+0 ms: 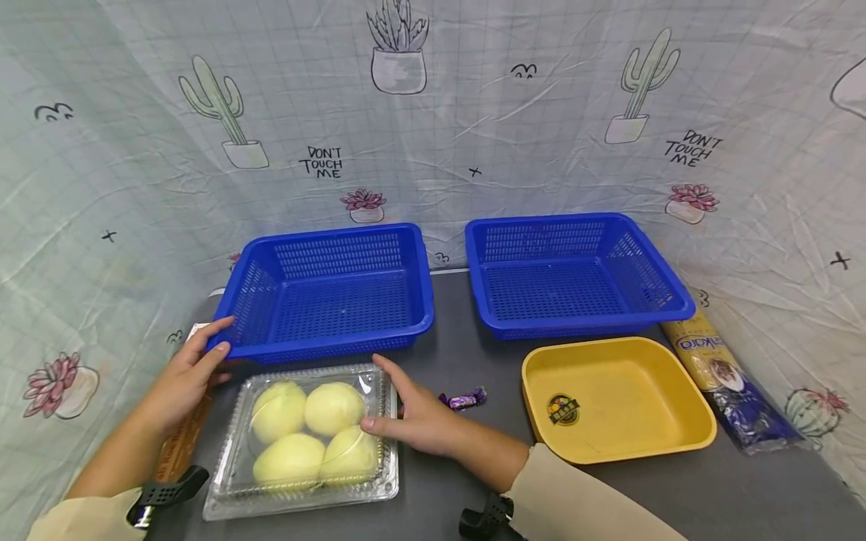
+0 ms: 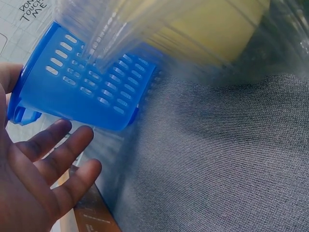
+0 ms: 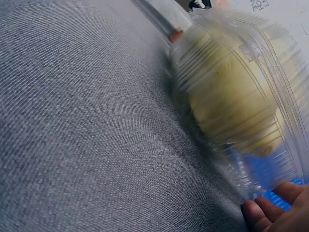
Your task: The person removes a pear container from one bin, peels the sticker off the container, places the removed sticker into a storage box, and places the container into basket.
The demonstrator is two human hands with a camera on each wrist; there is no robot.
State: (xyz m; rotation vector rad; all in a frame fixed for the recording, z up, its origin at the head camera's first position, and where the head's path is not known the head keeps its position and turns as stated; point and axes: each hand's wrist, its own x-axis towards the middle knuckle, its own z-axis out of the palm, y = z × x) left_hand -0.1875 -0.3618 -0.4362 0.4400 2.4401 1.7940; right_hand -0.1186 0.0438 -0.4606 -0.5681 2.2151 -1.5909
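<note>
At the front left corner of the left blue basket [image 1: 338,347], my left hand [image 1: 189,368] pinches the rim between thumb and index finger. Its other fingers [image 2: 72,150] spread below the rim in the left wrist view. A clear plastic clamshell box [image 1: 226,481] holding several pale yellow fruits [image 1: 334,409] lies in front of that basket. My right hand [image 1: 426,417] grips the box's right side, thumb over the lid and fingers along the far right corner. In the right wrist view, fingertips [image 3: 258,210] are right at the box's lower edge.
A second blue basket [image 1: 582,328] stands at the back right, with a yellow tray [image 1: 629,398] before it. Right of them lies a pasta packet [image 1: 717,361]. A purple-wrapped candy [image 1: 463,398] lies mid-table; an orange-brown box [image 1: 183,443] is under the left forearm.
</note>
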